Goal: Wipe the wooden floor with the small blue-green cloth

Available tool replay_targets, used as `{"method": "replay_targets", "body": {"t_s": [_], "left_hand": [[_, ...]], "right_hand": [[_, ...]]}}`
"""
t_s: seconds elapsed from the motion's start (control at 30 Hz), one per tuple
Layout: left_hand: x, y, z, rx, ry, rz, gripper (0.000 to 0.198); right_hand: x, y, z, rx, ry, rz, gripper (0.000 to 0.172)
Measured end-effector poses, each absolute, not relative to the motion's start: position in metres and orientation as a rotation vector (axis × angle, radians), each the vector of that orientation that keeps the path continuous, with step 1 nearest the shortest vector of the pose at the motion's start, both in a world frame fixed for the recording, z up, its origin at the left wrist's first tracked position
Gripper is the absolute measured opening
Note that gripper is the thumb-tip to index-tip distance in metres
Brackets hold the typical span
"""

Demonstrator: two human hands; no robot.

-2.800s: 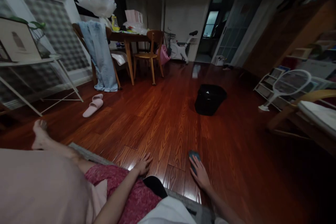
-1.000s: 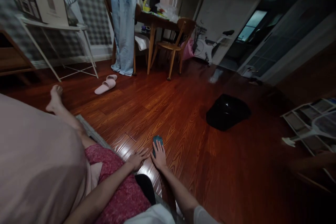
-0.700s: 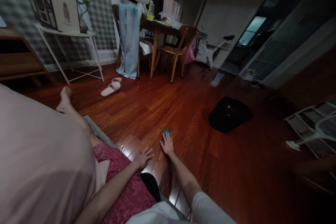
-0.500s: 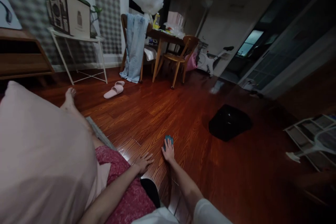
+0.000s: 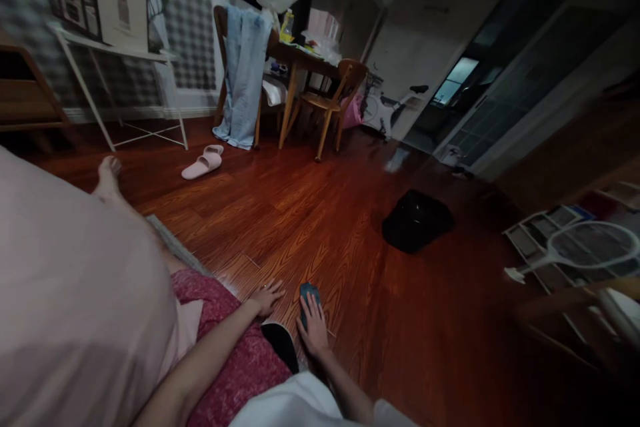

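Observation:
I sit on a glossy red-brown wooden floor (image 5: 320, 227). My right hand (image 5: 313, 326) lies flat, fingers stretched out, pressing on a small teal cloth (image 5: 307, 293) whose far end shows past the fingertips. My left hand (image 5: 265, 297) rests flat on the floor beside it, fingers spread, holding nothing. My left leg stretches out to the left, its bare foot (image 5: 106, 179) on the boards.
A black bin (image 5: 417, 220) lies on the floor ahead right. Pink slippers (image 5: 203, 163), a white side table (image 5: 120, 57), a wooden table with chairs (image 5: 327, 97) and a blue garment (image 5: 243, 73) stand at the back. A racket-shaped swatter (image 5: 580, 248) leans at the right.
My right hand has slid the teal cloth across the floor from the right to beside my left hand, pushed it away, then drawn it back toward me. The left hand stayed put.

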State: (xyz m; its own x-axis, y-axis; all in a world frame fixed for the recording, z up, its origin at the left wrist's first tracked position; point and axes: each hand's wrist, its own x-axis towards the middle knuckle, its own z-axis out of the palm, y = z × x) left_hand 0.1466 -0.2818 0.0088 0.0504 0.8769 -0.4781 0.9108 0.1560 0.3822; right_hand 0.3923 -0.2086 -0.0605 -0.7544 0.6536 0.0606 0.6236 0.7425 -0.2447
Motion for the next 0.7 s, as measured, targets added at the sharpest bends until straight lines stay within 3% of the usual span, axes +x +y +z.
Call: {"method": "replay_targets", "body": {"t_s": [0.3, 0.7], "left_hand": [[0.138, -0.286, 0.009, 1.716, 1.751, -0.085, 0.081], [0.137, -0.284, 0.009, 1.736, 1.744, -0.114, 0.082]], "right_hand": [[0.345, -0.129, -0.032, -1.333, -2.716, 0.384, 0.060], [0.438, -0.237, -0.082, -1.217, -2.726, 0.289, 0.059]]}}
